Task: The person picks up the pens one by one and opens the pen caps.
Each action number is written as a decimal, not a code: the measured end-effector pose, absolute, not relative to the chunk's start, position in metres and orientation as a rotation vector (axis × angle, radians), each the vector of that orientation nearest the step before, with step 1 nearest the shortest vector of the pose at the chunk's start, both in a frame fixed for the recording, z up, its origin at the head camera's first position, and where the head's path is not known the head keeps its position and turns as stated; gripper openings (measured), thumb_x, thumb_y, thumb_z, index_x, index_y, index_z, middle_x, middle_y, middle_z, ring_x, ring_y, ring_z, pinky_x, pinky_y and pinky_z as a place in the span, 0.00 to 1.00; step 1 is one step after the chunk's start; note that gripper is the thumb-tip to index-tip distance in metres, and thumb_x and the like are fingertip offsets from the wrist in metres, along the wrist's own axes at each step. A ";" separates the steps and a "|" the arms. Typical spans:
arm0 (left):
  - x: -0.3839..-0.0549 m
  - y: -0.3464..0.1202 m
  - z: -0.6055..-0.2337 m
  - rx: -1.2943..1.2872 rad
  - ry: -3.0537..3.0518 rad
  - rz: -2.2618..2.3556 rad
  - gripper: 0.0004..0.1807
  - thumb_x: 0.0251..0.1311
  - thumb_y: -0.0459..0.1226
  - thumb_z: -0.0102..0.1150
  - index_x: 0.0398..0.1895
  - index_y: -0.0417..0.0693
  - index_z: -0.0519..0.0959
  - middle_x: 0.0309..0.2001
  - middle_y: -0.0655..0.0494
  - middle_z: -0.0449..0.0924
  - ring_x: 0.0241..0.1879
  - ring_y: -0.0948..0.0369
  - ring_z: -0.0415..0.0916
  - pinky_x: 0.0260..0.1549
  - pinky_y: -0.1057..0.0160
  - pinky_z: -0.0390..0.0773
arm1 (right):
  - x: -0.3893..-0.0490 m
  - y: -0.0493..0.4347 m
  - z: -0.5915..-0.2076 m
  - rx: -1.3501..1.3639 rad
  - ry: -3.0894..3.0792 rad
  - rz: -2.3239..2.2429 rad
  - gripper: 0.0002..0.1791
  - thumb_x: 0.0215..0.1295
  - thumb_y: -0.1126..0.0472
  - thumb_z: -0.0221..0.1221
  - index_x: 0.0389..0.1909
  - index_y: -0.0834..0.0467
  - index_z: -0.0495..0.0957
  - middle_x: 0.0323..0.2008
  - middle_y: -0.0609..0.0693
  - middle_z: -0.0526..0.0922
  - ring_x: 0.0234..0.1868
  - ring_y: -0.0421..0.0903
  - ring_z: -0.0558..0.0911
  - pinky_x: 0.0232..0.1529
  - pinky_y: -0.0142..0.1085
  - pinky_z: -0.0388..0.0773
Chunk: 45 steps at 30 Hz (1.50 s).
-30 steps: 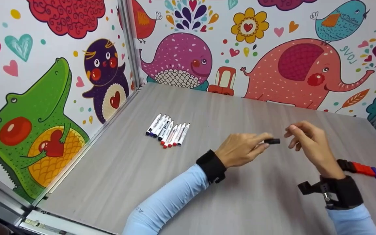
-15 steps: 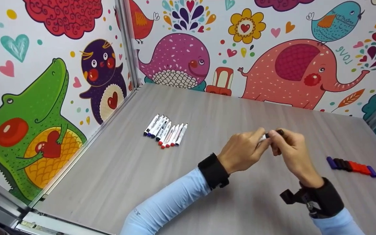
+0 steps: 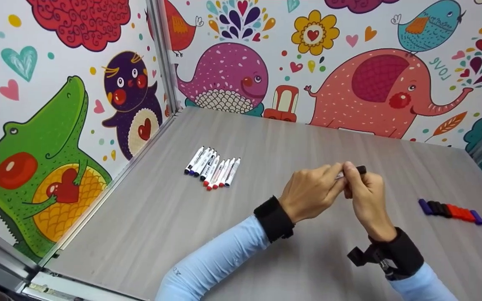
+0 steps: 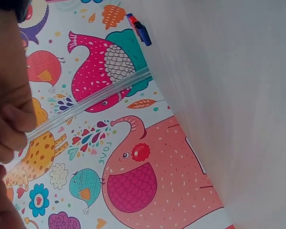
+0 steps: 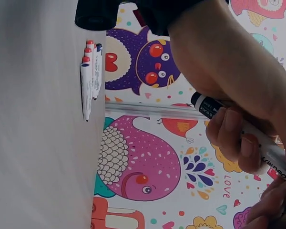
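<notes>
In the head view, my left hand (image 3: 314,192) grips a whiteboard marker (image 3: 339,175) above the table's middle. My right hand (image 3: 366,194) closes around its black-capped end, and the cap (image 3: 362,169) pokes out past the thumb. The right wrist view shows the left fingers curled around the white marker barrel (image 5: 264,145), its black rear end beside the palm. Right fingertips (image 5: 271,207) meet it at the lower corner. Curled right fingers (image 4: 9,129) appear in the left wrist view, where the marker is hidden.
Several white markers (image 3: 211,169), with no caps on their tips, lie side by side at left on the grey table (image 3: 161,217). A row of purple, black and red caps (image 3: 451,211) lies at right. Printed panels (image 3: 224,79) wall the back and left.
My right hand has moved left from beside the marker and taken hold of its black cap. The left hand keeps its grip, nearly in place. The purple cap formerly behind the right wrist now shows.
</notes>
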<state>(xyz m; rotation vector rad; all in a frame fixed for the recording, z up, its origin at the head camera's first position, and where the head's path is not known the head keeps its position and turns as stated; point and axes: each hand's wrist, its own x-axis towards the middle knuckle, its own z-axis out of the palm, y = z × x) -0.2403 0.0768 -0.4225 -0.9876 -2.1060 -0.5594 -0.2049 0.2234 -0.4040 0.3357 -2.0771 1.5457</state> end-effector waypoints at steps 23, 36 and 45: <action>-0.235 0.078 -0.422 -1.172 -2.214 -0.714 0.19 0.80 0.44 0.46 0.28 0.47 0.73 0.16 0.63 0.60 0.15 0.69 0.56 0.16 0.74 0.52 | -0.203 0.225 -0.415 0.475 -1.943 1.409 0.29 0.74 0.72 0.51 0.08 0.63 0.68 0.12 0.36 0.67 0.15 0.28 0.66 0.20 0.22 0.65; -0.239 0.074 -0.421 -1.162 -2.225 -0.696 0.19 0.80 0.46 0.46 0.29 0.47 0.72 0.17 0.63 0.58 0.15 0.69 0.54 0.17 0.73 0.49 | -0.207 0.229 -0.414 0.502 -1.978 1.313 0.30 0.74 0.72 0.52 0.07 0.60 0.61 0.11 0.45 0.57 0.13 0.34 0.55 0.16 0.33 0.48; -0.240 0.075 -0.422 -1.153 -2.266 -0.764 0.19 0.81 0.46 0.45 0.32 0.46 0.74 0.17 0.63 0.57 0.15 0.69 0.51 0.17 0.74 0.49 | -0.206 0.230 -0.410 0.442 -2.054 1.339 0.24 0.73 0.69 0.57 0.12 0.61 0.70 0.14 0.39 0.63 0.16 0.31 0.60 0.19 0.30 0.57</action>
